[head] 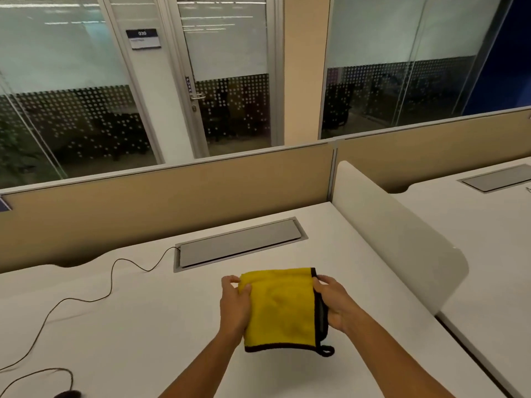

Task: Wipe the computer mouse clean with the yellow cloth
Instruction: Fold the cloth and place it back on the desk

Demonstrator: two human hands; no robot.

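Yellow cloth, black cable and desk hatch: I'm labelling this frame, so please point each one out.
yellow cloth (280,308): head view, middle of its folded face.
black cable (112,278): head view, bend on the desk.
desk hatch (238,244): head view, grey lid.

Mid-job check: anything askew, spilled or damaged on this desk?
Nothing stands out. Both hands, left hand and right hand, hold the folded yellow cloth; a black cable trails loosely across the desk.

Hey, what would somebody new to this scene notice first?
The bright yellow cloth at centre, folded, held over the white desk by the left hand and right hand, one on each side edge. Next, the black cable snaking leftward from the grey desk hatch.
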